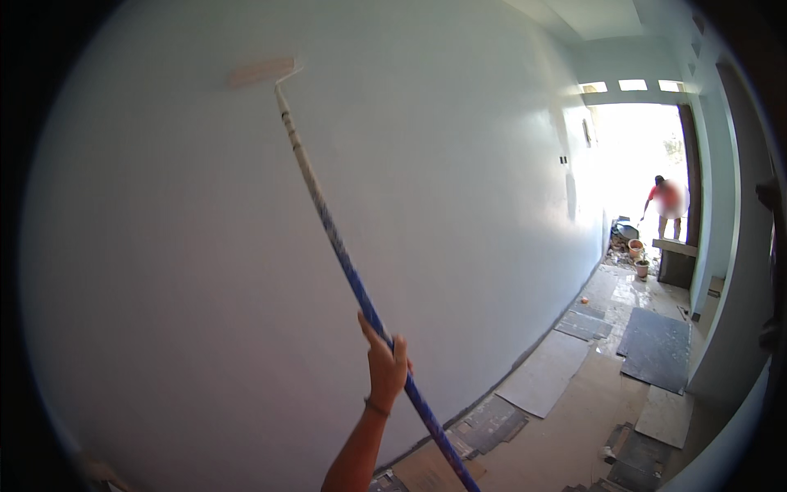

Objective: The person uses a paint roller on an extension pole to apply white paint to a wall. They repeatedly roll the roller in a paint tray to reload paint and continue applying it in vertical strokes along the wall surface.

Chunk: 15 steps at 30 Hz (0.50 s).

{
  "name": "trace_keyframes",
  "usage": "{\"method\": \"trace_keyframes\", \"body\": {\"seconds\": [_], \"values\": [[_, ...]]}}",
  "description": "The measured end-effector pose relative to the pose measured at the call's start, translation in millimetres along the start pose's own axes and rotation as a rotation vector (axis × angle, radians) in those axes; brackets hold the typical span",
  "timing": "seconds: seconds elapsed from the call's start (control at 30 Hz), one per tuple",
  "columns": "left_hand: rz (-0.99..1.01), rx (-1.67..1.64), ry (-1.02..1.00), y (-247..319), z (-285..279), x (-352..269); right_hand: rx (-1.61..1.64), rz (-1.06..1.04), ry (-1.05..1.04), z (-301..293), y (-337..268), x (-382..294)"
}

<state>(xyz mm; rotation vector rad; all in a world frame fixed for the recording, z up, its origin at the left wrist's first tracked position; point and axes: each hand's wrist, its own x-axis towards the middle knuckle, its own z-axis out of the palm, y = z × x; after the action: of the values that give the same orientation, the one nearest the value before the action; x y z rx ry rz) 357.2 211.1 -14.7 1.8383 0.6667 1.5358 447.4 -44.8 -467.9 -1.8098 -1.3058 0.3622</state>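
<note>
My left hand (388, 369) grips the blue lower part of a long extension pole (350, 270), with a dark band around the wrist. The pole slants up and left, its upper part whitish and splattered with paint. At its top a bent wire frame carries a paint roller (261, 72), pinkish and blurred, at the upper part of a pale bluish wall (184, 246). Down to the right the pole runs out of the picture's bottom edge. My right hand is out of view.
Dark sheets (656, 347), a pale board (544, 375) and flattened cardboard (433, 470) lie along the floor (590, 406). Buckets (642, 269) and rubble stand near the bright doorway (633, 141), where a person in red (658, 195) bends. A wall edge (741, 215) rises at right.
</note>
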Motion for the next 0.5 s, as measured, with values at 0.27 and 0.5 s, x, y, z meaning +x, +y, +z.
{"method": "trace_keyframes", "body": {"seconds": [0.27,0.5], "values": [[-0.262,0.117,-0.005,3.9,27.0,-144.4,-0.074,0.206,-0.103,-13.3,50.6,-150.3],[-0.242,0.261,-0.075,19.0,-19.6,-96.0,0.251,0.135,-0.154,27.8,-5.9,-115.3]]}}
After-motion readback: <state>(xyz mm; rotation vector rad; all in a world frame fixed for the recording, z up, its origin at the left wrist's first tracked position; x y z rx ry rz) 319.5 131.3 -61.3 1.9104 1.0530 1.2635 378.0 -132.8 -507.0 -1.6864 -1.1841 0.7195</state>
